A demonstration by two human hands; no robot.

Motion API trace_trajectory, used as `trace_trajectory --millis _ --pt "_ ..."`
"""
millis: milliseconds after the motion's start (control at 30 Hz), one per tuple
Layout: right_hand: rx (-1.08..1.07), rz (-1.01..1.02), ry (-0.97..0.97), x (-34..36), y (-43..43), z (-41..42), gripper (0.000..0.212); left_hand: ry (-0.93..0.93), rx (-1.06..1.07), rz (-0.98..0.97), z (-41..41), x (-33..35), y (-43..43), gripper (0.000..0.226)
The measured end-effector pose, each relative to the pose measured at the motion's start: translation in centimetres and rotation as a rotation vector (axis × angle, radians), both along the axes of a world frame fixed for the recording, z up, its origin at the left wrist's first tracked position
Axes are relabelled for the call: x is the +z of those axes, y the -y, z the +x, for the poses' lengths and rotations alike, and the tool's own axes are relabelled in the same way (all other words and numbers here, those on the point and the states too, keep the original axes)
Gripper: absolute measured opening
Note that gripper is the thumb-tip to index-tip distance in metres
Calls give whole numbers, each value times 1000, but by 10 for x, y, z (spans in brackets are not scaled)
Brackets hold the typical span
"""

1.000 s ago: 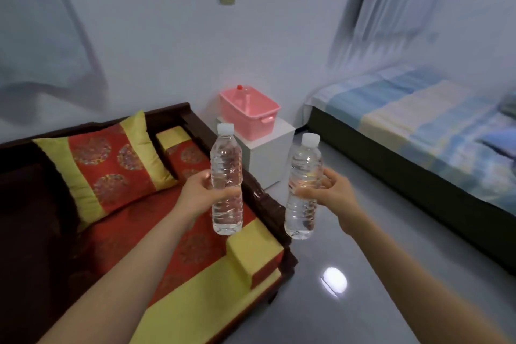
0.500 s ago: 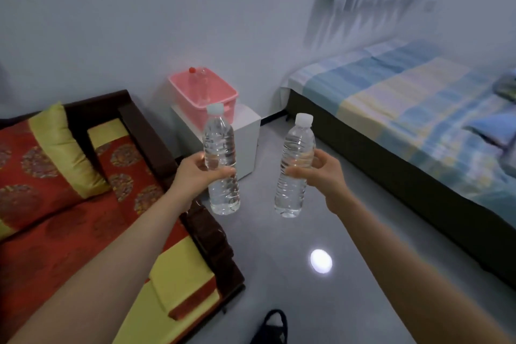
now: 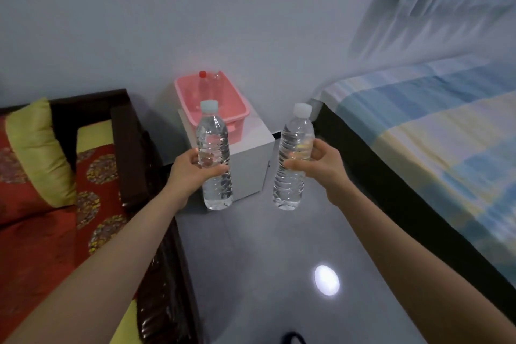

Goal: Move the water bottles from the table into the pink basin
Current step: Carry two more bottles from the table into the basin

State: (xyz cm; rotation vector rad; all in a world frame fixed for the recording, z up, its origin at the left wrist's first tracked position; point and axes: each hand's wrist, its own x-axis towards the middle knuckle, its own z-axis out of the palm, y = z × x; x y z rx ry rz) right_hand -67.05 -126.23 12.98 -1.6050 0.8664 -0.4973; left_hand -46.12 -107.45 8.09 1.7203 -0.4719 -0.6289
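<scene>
two bottles (image 3: 213, 134) gripped in hands (image 3: 190, 173)

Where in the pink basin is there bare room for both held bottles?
In the basin, floor looks bare from near rim to the red-capped bottle at the far wall; crowded only there. The stand top right of it is bare too.

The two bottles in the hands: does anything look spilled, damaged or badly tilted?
Nothing stands out. The left hand grips the left bottle and the right hand grips the right bottle; both are capped and near upright, the right one leaning slightly. The pink basin sits on the white cabinet.
</scene>
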Motion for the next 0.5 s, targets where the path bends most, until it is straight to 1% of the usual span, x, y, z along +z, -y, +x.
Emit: trace_trajectory --millis 167,233,367,500 --pt "90 4 17 -9 89 58 58 21 94 6 29 -5 64 51" --pt "134 17 36 -13 127 91 58 25 168 11 46 -9 92 51" --pt "192 18 48 -14 187 150 59 3 268 26 83 -15 140 54" --pt "272 22 22 -15 234 205 52 -17 346 18 121 -15 174 54"
